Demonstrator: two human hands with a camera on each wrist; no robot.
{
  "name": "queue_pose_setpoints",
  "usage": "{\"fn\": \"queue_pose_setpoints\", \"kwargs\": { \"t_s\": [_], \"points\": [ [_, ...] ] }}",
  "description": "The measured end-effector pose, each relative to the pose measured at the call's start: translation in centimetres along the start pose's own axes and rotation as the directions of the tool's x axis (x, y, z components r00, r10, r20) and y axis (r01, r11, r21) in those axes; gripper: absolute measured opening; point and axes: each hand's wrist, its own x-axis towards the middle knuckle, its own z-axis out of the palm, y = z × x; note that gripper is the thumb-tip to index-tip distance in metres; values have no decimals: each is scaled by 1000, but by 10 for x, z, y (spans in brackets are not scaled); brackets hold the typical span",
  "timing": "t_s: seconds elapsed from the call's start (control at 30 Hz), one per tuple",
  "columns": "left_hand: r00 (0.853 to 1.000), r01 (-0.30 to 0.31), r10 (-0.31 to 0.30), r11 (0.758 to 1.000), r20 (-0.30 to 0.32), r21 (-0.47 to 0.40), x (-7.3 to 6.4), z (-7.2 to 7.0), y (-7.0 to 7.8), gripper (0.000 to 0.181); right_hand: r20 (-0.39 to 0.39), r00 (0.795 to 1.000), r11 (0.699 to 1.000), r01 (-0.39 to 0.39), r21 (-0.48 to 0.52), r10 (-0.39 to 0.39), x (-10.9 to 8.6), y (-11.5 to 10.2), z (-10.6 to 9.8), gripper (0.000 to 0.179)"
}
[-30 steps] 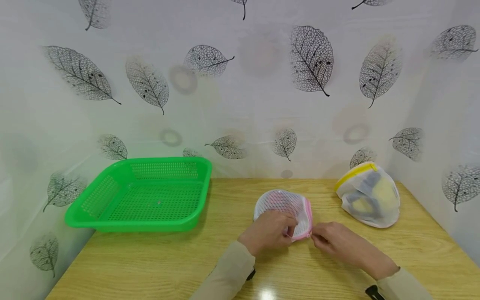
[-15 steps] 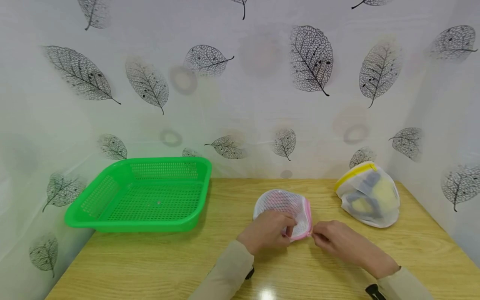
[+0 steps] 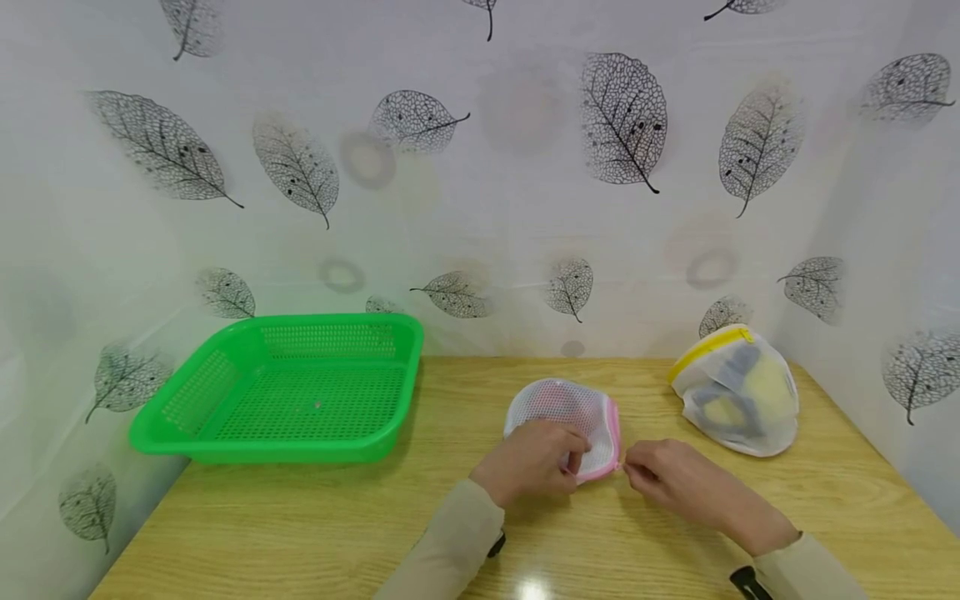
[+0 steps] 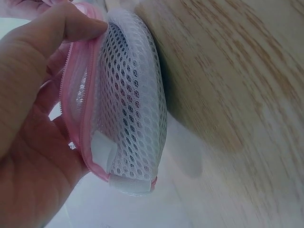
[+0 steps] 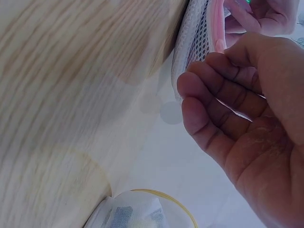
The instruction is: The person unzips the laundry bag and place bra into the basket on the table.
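A small white mesh laundry bag (image 3: 557,407) with a pink zipper (image 3: 615,425) stands on the table, something reddish showing through its mesh. My left hand (image 3: 534,462) grips its near edge, the thumb pressed on the pink band in the left wrist view. There the zipper's toothed edges (image 4: 85,90) stand apart along the hand's side of the bag. At the right near corner, my right hand (image 3: 675,483) pinches the zipper pull (image 5: 220,45) between thumb and index finger, the other fingers curled. The fingertips cover most of the pull.
A green perforated plastic basket (image 3: 270,450) stands at the left, a few tiny specks on its floor. At the back right a white laundry bag (image 3: 738,400) with a yellow zipper holds grey and yellow items. Behind the wooden table (image 3: 315,525) hangs a leaf-patterned curtain (image 3: 480,208).
The mesh bag and my left hand have shifted very slightly left. My right hand stays almost where it was, at the zipper's near corner.
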Motion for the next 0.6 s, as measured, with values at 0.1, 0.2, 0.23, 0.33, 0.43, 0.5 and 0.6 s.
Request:
{"fn": "queue_pose_setpoints", "kwargs": {
  "t_s": [0.1,0.2,0.23,0.33,0.43,0.5,0.6],
  "points": [
    [1000,-6,6,1000,-1,5,0,0,0,17,3,1000,1000,-2,2,2,0,1,0,31],
    [1000,-11,11,1000,2,4,0,0,-1,17,3,1000,1000,4,0,-4,0,1,0,31],
    [1000,-13,13,1000,1,6,0,0,-1,18,3,1000,1000,4,-3,-4,0,1,0,31],
    [1000,-23,23,1000,2,19,0,0,-2,19,12,1000,1000,-7,-5,7,0,1,-1,32],
    [1000,-24,24,999,4,25,0,0,-2,19,18,1000,1000,-22,-5,23,1,1,-2,32],
    [1000,-12,12,1000,3,27,0,0,-2,19,16,1000,1000,-24,5,24,1,1,-2,31],
    [999,33,-32,996,-6,88,-1,-1,1,18,-18,1000,1000,12,11,-12,4,0,1,33]
  ]
}}
